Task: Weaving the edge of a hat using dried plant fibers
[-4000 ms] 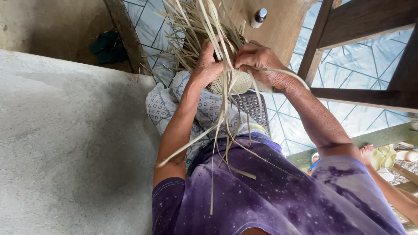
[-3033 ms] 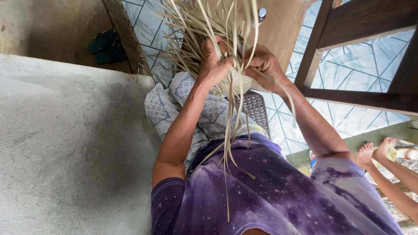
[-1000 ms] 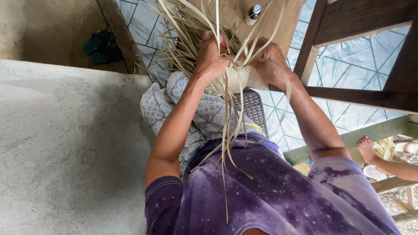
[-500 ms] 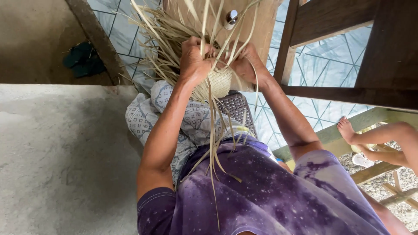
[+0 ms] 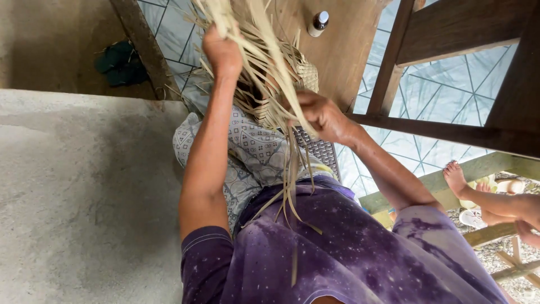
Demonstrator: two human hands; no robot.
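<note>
The woven basket is a small, pale straw-coloured piece of plaited flat strips, half finished, held up tilted above the patterned cloth on the lap, with a checked weave showing on its right side near the wooden board. Loose strips (long, dry, ribbon-like) spring from it in all directions: a thick sheaf rises past the top of the picture, gripped in the left hand, while others hang down over the purple shirt. The right hand pinches a few strips at the basket's lower edge.

Loose straw strips crowd the hands; concrete slab lies bare.
</note>
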